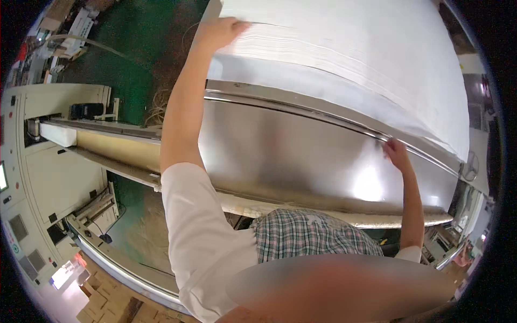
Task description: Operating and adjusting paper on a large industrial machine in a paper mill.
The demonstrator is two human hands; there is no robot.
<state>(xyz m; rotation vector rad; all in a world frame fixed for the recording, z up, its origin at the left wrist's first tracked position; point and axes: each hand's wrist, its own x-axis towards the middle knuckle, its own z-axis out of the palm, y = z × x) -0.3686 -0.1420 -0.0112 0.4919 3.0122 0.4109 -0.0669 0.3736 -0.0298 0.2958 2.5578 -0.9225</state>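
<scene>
At the far side, my left hand [229, 31] is at the left end of a thick stack of thin white sheets [344, 59]. Its fingers are closed on the edge of a sheet, where a thin gap runs along the layers. My right hand [397, 153] is lower and to the right, beside the long metal rail [301, 110] in front of the stack. The fingers there look bent and a little apart, with nothing visible between them. Between me and the stack lies a shiny metal plate [242, 140], which reflects light below my right hand.
A padded, dusty edge [323, 215] runs along the plate's near side, close to my checked apron [301, 234]. To the left stands a cream machine cabinet [59, 172] joined to a long beam [118, 148]. Cardboard [113, 296] lies at the lower left, by green floor.
</scene>
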